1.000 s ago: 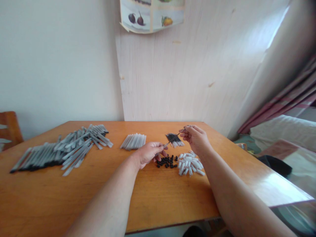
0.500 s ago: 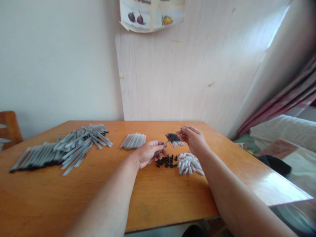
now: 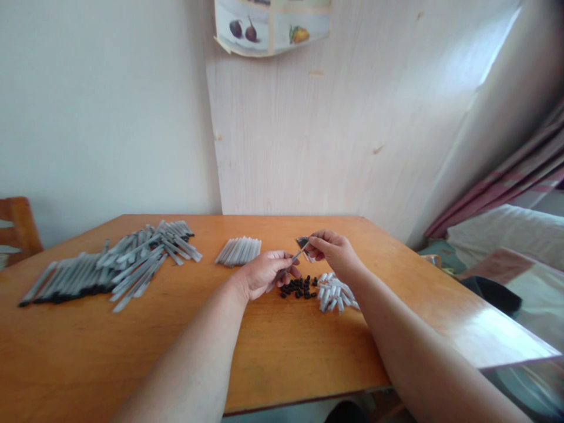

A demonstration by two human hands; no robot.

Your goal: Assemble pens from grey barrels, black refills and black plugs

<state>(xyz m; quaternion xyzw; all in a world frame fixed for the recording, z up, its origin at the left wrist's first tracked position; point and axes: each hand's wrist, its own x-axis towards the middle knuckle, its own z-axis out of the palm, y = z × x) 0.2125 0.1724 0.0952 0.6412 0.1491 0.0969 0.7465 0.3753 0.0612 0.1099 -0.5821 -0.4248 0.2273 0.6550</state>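
My left hand [image 3: 273,275] is closed around a slim grey pen tube [image 3: 301,253] that slants up to the right. At the tube's upper end, my right hand [image 3: 328,249] pinches with thumb and forefinger; whether a small part sits between those fingertips is too small to tell. Partly hidden behind the right hand lies a bundle of thin black-and-white sticks [image 3: 302,241]. Small black plugs [image 3: 298,287] are scattered below the hands, beside a heap of short white tubes [image 3: 335,292].
A row of translucent pen tubes [image 3: 238,251] lies left of my hands. Farther left is a large pile of grey pens with black ends [image 3: 136,252]. All rest on an orange wooden table [image 3: 273,352] against the wall. A chair [image 3: 20,226] stands at the left.
My right hand has moved left and slightly down from the bundle of thin sticks to the end of the tube. My left hand stays in place, holding the tube.
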